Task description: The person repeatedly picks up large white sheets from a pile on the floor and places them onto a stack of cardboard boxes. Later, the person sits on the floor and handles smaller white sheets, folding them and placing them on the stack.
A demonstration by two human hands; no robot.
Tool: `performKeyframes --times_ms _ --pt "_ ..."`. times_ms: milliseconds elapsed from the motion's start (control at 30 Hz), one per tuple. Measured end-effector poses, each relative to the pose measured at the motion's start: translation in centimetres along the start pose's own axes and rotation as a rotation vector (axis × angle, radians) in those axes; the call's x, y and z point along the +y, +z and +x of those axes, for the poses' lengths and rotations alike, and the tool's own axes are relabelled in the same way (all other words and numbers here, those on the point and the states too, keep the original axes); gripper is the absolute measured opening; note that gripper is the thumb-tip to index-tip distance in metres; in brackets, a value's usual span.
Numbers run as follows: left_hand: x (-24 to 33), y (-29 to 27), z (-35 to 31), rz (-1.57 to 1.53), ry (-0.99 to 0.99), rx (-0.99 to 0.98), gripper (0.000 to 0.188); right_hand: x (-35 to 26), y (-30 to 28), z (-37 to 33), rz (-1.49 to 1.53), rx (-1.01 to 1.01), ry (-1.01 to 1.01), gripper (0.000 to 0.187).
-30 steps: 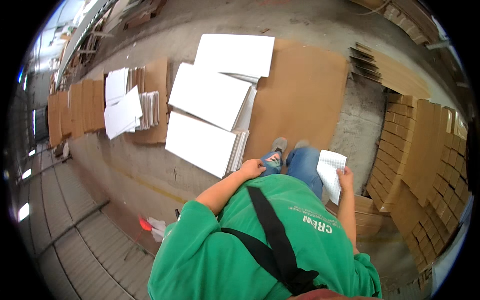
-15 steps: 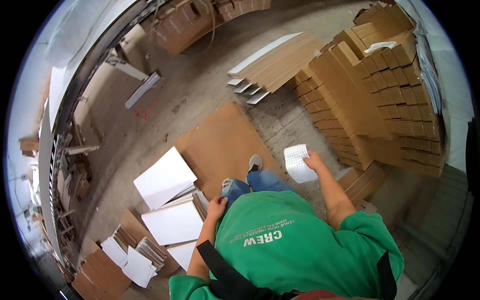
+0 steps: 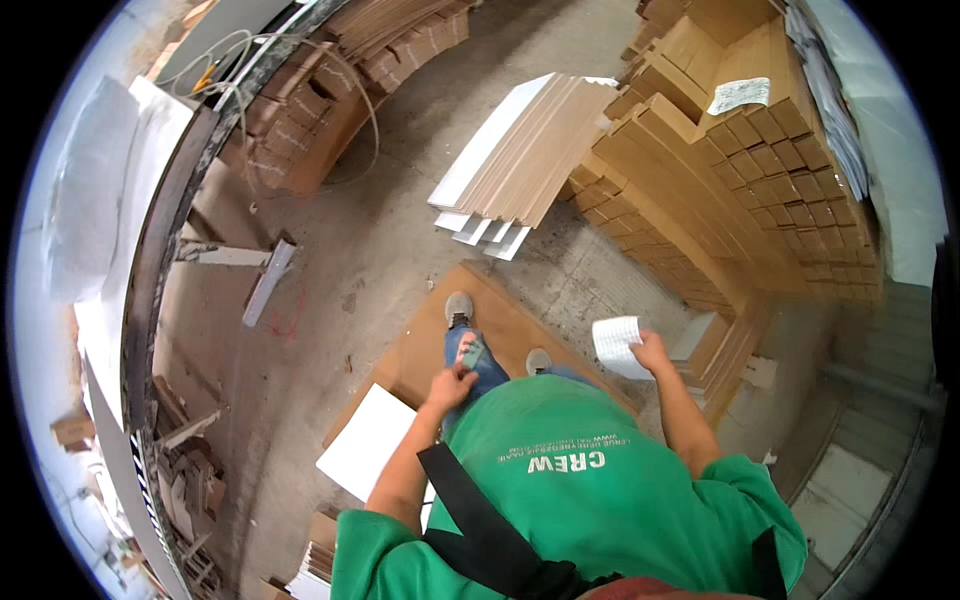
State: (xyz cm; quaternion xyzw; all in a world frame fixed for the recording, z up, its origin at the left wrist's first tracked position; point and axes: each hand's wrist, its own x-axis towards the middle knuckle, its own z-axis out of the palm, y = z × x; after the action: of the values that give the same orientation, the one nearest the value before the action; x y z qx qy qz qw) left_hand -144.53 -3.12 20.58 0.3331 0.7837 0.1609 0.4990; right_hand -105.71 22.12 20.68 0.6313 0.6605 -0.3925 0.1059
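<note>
My right hand (image 3: 650,352) pinches a white sheet of paper (image 3: 617,345) with rows of print, held out to the right of my body. Fingers closed, my left hand (image 3: 455,385) is in front of my left thigh. A small pink and dark green thing (image 3: 470,352) shows just beyond its fingers; I cannot make out what it is. Under my feet lies a large brown cardboard sheet (image 3: 400,345). White panels (image 3: 367,440) lie on its left part, partly hidden by my left arm.
Ahead stands a stack of long white-edged boards (image 3: 525,150). Tall piles of folded brown cardboard (image 3: 770,170) rise on the right, with another printed sheet (image 3: 740,95) on top. A long table edge (image 3: 150,280) curves along the left, near scrap pieces (image 3: 185,460).
I have stepped forward on the cardboard sheet, so the board stack is closer and the white panels have slid back behind my left arm. The paper stays in my right hand.
</note>
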Motion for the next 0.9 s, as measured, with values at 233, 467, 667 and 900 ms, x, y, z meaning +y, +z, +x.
performKeyframes --times_ms 233,467,667,900 --pt "10.1 -11.4 4.4 -0.426 0.193 -0.143 0.049 -25.4 1.3 -0.7 0.82 -0.31 -0.203 0.027" --pt "11.8 -13.8 5.4 -0.978 0.146 -0.153 0.035 -35.4 0.7 2.3 0.76 -0.676 -0.235 0.025" --pt "10.2 -10.6 7.7 -0.967 -0.234 0.295 0.033 -30.7 -2.8 17.2 -0.39 -0.444 -0.571 0.032" --pt "9.6 -0.1 13.2 -1.494 -0.241 0.89 0.034 -27.6 -15.0 46.1 -0.963 -0.026 -0.327 0.032"
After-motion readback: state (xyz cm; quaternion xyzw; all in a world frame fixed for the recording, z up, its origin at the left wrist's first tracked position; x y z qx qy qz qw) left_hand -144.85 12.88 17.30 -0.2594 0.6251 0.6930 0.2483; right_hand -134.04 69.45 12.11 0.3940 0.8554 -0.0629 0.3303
